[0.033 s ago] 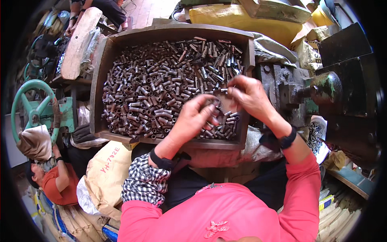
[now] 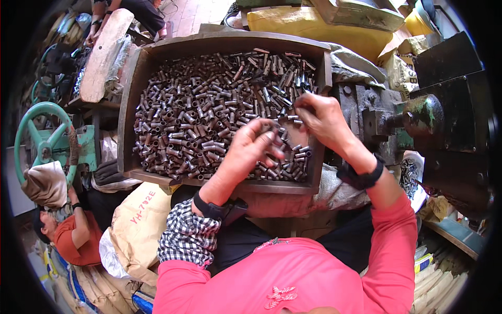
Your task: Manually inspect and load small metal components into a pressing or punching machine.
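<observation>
A shallow wooden tray (image 2: pixel 128 112) stands in front of the person, filled with many short dark metal tubes (image 2: pixel 198 115). The tubes cover almost the whole floor of the tray, up to the left wall and the far wall. Only near the right front corner the pile is thin, and some bare wood shows there between the two hands.

The left hand (image 2: pixel 250 152) is over the front part of the tray, its fingers bent and closed on a few tubes near the fingertips. The right hand (image 2: pixel 321 119) is just beside it, close to the right wall of the tray, with fingers curled together on some tubes; how many, I cannot tell. The two hands are near each other but do not touch.

To the right of the tray, very close, stands a dark heavy machine (image 2: pixel 439 120). On the left there is a green handwheel (image 2: pixel 44 138), and below it another person in an orange shirt (image 2: pixel 73 235) sits low. A pale sack (image 2: pixel 138 222) lies under the front edge of the tray. A yellow sack (image 2: pixel 308 26) lies behind the far wall.
</observation>
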Tool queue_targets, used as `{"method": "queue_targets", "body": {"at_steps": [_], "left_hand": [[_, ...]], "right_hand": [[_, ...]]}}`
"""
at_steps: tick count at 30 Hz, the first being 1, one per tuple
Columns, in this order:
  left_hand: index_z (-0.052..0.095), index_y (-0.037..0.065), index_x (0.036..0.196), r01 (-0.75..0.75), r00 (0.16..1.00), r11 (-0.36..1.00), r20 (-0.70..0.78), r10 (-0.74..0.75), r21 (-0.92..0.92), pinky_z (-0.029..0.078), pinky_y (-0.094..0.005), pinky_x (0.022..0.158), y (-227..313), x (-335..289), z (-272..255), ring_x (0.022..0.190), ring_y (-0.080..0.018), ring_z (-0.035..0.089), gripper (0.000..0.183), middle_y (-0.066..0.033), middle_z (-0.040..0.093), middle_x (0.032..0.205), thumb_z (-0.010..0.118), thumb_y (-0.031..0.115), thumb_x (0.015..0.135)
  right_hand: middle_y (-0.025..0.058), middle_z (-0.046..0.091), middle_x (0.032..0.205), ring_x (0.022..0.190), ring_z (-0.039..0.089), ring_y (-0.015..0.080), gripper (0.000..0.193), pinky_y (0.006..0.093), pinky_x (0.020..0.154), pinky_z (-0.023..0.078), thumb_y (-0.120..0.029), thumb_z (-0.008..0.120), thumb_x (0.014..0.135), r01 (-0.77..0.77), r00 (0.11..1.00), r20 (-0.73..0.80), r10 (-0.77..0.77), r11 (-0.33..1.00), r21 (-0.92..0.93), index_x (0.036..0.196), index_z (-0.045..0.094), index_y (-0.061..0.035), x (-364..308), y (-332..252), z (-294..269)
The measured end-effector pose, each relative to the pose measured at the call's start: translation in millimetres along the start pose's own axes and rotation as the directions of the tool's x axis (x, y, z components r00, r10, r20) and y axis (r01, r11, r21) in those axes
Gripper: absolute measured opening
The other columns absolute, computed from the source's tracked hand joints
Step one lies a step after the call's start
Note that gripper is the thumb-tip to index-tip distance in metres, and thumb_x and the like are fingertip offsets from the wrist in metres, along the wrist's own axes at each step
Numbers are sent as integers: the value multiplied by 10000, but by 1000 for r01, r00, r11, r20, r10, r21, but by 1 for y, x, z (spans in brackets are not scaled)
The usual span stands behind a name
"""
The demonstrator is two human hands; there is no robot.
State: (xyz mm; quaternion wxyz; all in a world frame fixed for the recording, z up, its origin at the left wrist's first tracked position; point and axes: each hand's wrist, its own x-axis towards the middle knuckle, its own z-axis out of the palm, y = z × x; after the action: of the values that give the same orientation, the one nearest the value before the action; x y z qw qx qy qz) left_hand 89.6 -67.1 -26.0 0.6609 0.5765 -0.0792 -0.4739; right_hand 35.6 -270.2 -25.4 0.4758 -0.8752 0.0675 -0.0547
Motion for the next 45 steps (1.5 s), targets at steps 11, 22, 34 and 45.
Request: {"method": "queue_targets", "body": {"at_steps": [11, 22, 34, 45], "left_hand": [[563, 32, 970, -198, 979, 919, 19, 204, 341, 475, -252, 502, -3, -2, -10, 632, -158, 638, 173, -91, 636, 779, 615, 57, 806], [528, 18, 821, -224, 914, -50, 228, 337, 973, 505, -432, 572, -28, 12, 18, 661, -340, 614, 182, -153, 579, 783, 630, 159, 766], [562, -9, 788, -170, 926, -82, 188, 326, 982, 525, -383, 596, -28, 20, 39, 690, -329, 634, 225, -169, 617, 757, 676, 162, 696], [533, 11, 962, 42, 999, 990, 39, -37, -131, 464, -208, 403, -11, 11, 17, 544, -92, 577, 191, -57, 601, 760, 560, 135, 819]], "right_hand": [[200, 613, 863, 807, 625, 361, 102, 433, 718, 505, -42, 544, 744, 154, 988, 74, -139, 766, -624, 806, 598, 18, 26, -2, 23], [190, 558, 741, 648, 593, 342, 161, 378, 574, 470, -28, 623, 739, 62, 997, -43, -63, 998, -26, 819, 500, 38, -63, -11, 4], [176, 581, 697, 614, 608, 286, 137, 343, 559, 461, -61, 631, 767, 91, 991, -109, -79, 990, 110, 808, 535, 29, -68, -3, -3], [46, 589, 651, 589, 524, 58, 180, 247, 500, 420, -142, 598, 851, -199, 980, 87, 179, 887, 417, 912, 629, 25, -69, -3, -10]]}}
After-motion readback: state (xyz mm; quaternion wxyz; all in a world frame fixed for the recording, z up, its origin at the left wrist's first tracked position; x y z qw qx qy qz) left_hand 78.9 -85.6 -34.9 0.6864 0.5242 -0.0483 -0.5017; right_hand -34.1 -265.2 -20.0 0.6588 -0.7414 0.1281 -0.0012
